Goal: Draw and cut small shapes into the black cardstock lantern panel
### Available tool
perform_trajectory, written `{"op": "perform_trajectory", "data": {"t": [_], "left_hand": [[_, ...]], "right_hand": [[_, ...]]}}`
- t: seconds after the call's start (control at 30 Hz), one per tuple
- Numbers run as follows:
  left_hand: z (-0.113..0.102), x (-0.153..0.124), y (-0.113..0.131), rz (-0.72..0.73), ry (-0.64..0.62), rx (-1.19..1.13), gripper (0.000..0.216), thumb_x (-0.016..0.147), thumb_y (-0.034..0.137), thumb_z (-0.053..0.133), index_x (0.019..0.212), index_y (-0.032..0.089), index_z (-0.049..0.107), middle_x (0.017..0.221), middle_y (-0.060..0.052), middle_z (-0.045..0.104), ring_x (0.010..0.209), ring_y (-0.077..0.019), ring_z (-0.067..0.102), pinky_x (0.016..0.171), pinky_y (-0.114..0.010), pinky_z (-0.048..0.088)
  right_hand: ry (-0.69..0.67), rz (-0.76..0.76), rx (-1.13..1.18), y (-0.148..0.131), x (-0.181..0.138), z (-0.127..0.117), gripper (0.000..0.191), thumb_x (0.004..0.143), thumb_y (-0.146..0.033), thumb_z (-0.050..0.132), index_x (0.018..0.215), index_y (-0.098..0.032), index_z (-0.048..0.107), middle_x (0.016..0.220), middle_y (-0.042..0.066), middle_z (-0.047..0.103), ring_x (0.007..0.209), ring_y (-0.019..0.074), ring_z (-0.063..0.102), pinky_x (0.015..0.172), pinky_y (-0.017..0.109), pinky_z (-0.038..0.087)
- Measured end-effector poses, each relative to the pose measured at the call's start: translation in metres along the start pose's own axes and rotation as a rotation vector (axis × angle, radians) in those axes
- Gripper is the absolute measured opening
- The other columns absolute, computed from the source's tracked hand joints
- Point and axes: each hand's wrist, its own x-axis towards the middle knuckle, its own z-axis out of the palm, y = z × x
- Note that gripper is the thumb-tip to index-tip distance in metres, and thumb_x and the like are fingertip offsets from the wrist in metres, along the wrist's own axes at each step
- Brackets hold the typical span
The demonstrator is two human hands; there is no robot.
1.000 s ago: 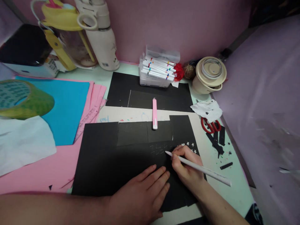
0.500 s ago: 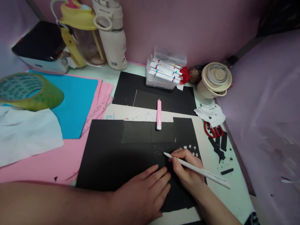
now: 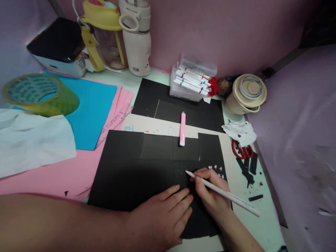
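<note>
On your desk (image 3: 266, 224), toward its near edge, lies the black sheet (image 3: 149, 180), its left part showing no strokes. Your left hand (image 3: 164, 213) rests flat on the sheet's near part, fingers extended and grasping nothing. Your right hand (image 3: 212, 189), near the sheet's right edge, has fingers closed around the white pen (image 3: 233, 198), its tip by the lower row. The pink cutter (image 3: 182, 127) crosses the sheet's far edge. Small white stars (image 3: 215, 167) lie near its right edge. Your faint strokes (image 3: 180, 168) make two rows, the lower seeming shorter, so probably only partly done
</note>
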Motion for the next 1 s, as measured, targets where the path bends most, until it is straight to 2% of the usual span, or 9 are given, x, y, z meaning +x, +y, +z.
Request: {"op": "perform_trajectory", "data": {"t": [0.47,0.53,0.63,0.7,0.9,1.0], "left_hand": [[0.0036,-0.0004,0.0002,-0.001,0.011,-0.005,0.050,0.097,0.049,0.041,0.128,0.013,0.057,0.139,-0.012,0.054,0.133,-0.0251,0.043,0.114,-0.041,0.022],[0.0023,-0.0008,-0.0002,0.000,0.006,-0.003,0.050,0.097,0.049,0.041,0.127,0.013,0.058,0.139,-0.011,0.054,0.132,-0.0248,0.043,0.113,-0.040,0.022],[-0.0001,-0.0006,-0.0012,0.013,0.007,0.005,0.049,0.097,0.049,0.042,0.126,0.014,0.059,0.139,-0.010,0.054,0.132,-0.0249,0.044,0.113,-0.040,0.023],[-0.0011,0.0000,-0.0017,0.018,0.005,0.014,0.050,0.097,0.050,0.042,0.126,0.014,0.059,0.139,-0.010,0.055,0.131,-0.0247,0.045,0.112,-0.040,0.023],[-0.0032,0.0000,-0.0030,0.027,-0.004,0.013,0.050,0.097,0.050,0.041,0.127,0.014,0.059,0.140,-0.010,0.054,0.132,-0.0246,0.045,0.112,-0.039,0.024],[-0.0042,-0.0011,-0.0039,0.038,-0.028,0.000,0.049,0.099,0.048,0.039,0.129,0.014,0.057,0.142,-0.011,0.051,0.133,-0.0245,0.044,0.113,-0.039,0.024]], "right_hand": [[-0.016,-0.029,0.066,-0.0022,0.0012,0.0007,0.012,0.085,-0.009,0.058,0.083,-0.021,0.058,0.073,-0.001,0.064,0.066,0.0127,0.063,0.060,0.025,0.050],[0.085,-0.038,0.130,-0.0006,-0.0001,0.0004,0.013,0.086,-0.008,0.057,0.087,-0.021,0.059,0.074,-0.001,0.064,0.068,0.0138,0.063,0.062,0.027,0.051],[0.351,-0.083,0.198,0.0017,-0.0002,-0.0016,0.016,0.086,-0.007,0.055,0.092,-0.020,0.062,0.075,0.001,0.063,0.070,0.0150,0.062,0.064,0.030,0.051],[0.452,-0.090,0.202,0.0022,0.0015,-0.0037,0.014,0.087,-0.008,0.055,0.092,-0.020,0.062,0.076,0.001,0.063,0.069,0.0150,0.061,0.061,0.029,0.050],[0.524,0.046,0.215,-0.0013,0.0075,-0.0064,0.005,0.087,-0.017,0.059,0.087,-0.021,0.060,0.078,0.003,0.063,0.070,0.0156,0.061,0.057,0.028,0.049],[0.521,0.115,0.204,-0.0026,0.0085,-0.0049,0.003,0.088,-0.021,0.060,0.085,-0.021,0.058,0.075,0.002,0.063,0.060,0.0135,0.057,0.051,0.026,0.046]]}}
